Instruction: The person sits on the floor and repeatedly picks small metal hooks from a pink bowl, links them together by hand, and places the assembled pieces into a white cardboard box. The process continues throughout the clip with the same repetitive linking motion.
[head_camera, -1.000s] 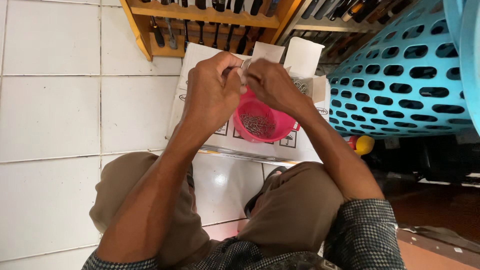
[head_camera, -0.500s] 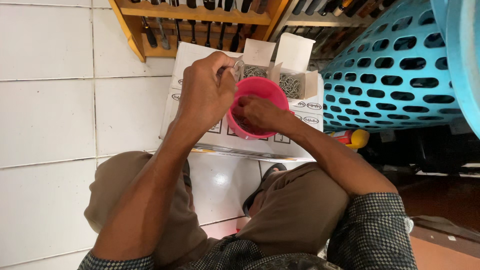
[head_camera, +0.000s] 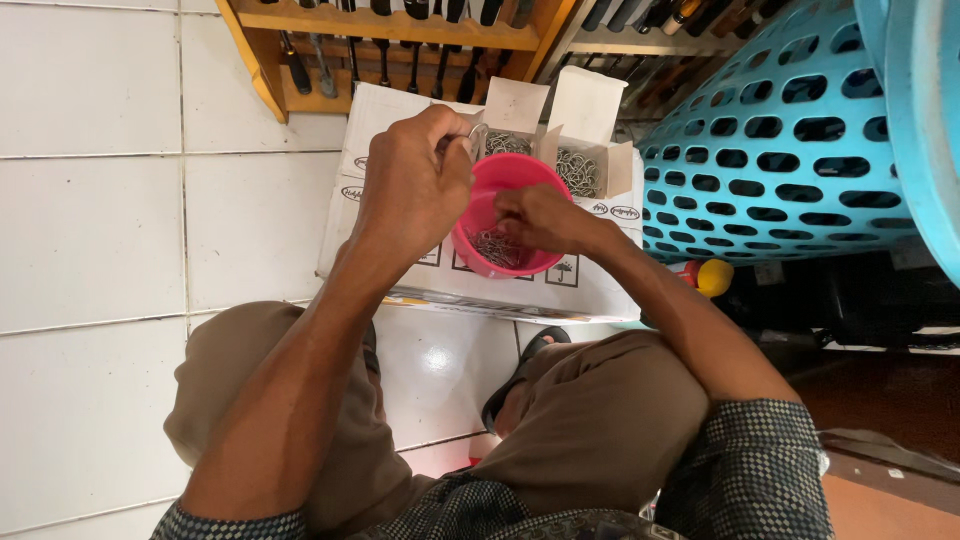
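The person is crouching over a white tiled floor (head_camera: 90, 230), knees in brown trousers spreading wide at the near edge of the view and checked sleeves showing at the elbows. Both bare forearms are stretching forward and meeting over a pink bowl (head_camera: 482, 200), which is sitting on a flat white cardboard box (head_camera: 590, 290) just past the knees.

The right hand (head_camera: 545, 218) is dipping into the bowl from the right side, its fingers curling down together onto a small heap of thin metal rings (head_camera: 495, 248) lying in the bottom; the fingertips are hidden among them, so I cannot tell whether they are pinching one or only touching the pile. The left hand (head_camera: 412, 190) is hovering at the bowl's left rim, closing into a loose fist, thumb and forefinger clamping on a small metal ring (head_camera: 478, 140) held just above the rim.

Behind the bowl, two small open cartons (head_camera: 590, 165) with raised flaps are standing side by side on the box, each showing more metal pieces inside. To the right, a turquoise plastic basket (head_camera: 790, 150) with slotted walls is looming close, a yellow object (head_camera: 714, 277) peeking beneath it. Farthest off, a wooden rack (head_camera: 400, 25) of dark-handled tools is standing against the tiles.
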